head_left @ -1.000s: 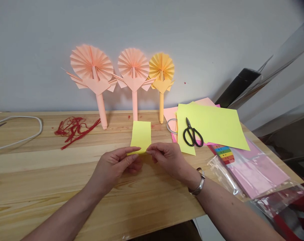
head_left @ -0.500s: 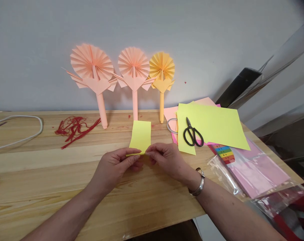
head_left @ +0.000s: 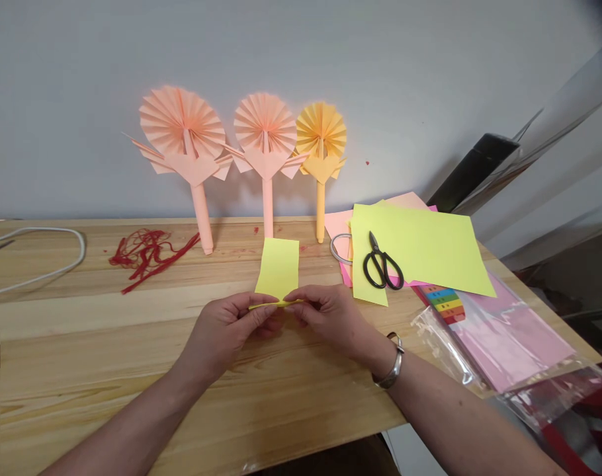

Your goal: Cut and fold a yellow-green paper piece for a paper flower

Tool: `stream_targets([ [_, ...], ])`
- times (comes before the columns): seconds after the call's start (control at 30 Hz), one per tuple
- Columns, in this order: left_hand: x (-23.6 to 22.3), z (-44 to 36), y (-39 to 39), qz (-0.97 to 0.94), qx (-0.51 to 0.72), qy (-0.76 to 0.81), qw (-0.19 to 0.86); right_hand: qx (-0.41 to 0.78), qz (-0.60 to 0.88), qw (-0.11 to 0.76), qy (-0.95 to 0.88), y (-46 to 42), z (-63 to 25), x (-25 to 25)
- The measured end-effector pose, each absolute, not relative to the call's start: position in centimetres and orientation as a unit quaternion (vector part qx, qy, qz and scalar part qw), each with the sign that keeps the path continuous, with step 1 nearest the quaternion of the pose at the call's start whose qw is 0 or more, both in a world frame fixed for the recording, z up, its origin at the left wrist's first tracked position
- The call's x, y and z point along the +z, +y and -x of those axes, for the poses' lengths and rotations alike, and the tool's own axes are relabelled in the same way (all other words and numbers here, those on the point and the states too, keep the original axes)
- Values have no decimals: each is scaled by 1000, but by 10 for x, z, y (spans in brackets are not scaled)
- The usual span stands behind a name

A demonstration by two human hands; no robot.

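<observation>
A strip of yellow paper (head_left: 280, 268) is held between my hands above the wooden table, its near edge folded and its far part tilted up. My left hand (head_left: 236, 324) pinches the left end of the fold between thumb and fingers. On the right end, my right hand (head_left: 325, 317) pinches the same fold, its thumb close to the left thumb. Behind the strip stand two pink paper fans (head_left: 266, 129) with rolled handles and one orange paper fan (head_left: 321, 132), leaning on the wall. Part of the middle fan's handle is hidden by the strip.
Black-handled scissors (head_left: 382, 264) lie on yellow paper sheets (head_left: 425, 244) at the right. Below them is a clear plastic packet of pink paper (head_left: 519, 337). Red thread (head_left: 149, 258) and a white cable (head_left: 57, 231) lie left. A black cylinder (head_left: 472, 168) leans behind.
My right hand's fingers have shifted slightly along the folded edge, and a little more of the fold shows at the right. My left hand stays in place.
</observation>
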State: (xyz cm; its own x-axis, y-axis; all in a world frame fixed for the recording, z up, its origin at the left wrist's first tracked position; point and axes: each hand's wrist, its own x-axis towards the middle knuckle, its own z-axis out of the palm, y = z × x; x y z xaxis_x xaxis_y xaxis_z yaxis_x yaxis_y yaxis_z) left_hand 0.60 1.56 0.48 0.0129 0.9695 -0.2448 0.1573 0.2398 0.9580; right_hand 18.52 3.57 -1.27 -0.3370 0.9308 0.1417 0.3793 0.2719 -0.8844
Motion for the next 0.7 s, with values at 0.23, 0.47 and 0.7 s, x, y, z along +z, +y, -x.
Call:
stream_targets([
  [0.23, 6, -5, 16, -475, 381, 588, 532, 351, 413, 355, -761, 35, -186, -13],
  [0.47, 5, -4, 16, -448, 375, 576, 571, 311, 392, 360, -787, 36, -188, -19],
  [0.7, 3, -2, 16, -444, 398, 583, 552, 360, 447, 350, -740, 38, -188, -16],
])
